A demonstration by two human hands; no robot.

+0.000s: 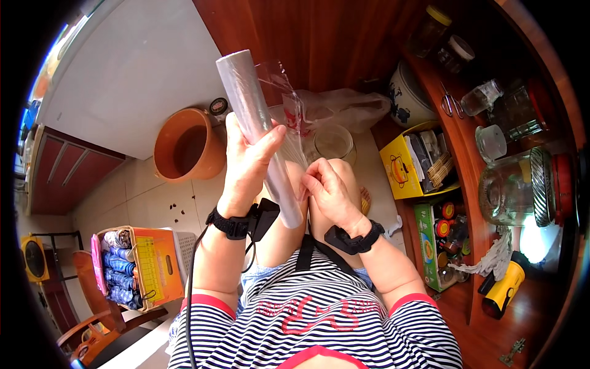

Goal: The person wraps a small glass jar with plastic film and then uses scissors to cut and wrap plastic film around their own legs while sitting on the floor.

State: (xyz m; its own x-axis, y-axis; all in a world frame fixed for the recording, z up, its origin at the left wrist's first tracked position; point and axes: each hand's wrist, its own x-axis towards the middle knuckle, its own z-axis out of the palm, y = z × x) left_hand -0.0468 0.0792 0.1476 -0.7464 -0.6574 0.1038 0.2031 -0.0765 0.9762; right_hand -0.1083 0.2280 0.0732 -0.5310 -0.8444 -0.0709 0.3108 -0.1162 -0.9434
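Note:
My left hand (249, 161) is wrapped around a long roll of clear plastic film (242, 87), which is tilted above my knees. A loose sheet of the film (291, 133) hangs off the roll's right side, creased along its edge. Its lower part runs to my right hand (328, 184), where thumb and fingertips pinch it close beside the roll. Beyond my knees, on the floor, stands a round clear glass container (334, 143), partly hidden by my right knee. A crumpled translucent plastic bag (350, 108) with red print lies behind it.
To the left stand an orange-brown bucket (168, 145), a dark-lidded jar (218, 106) and a carton (159, 267) of folded cloth. On the right, an open cabinet holds glass jars (507, 191), scissors (447, 104), a yellow box (398, 168), a green box (425, 249) and a lit yellow flashlight (504, 288).

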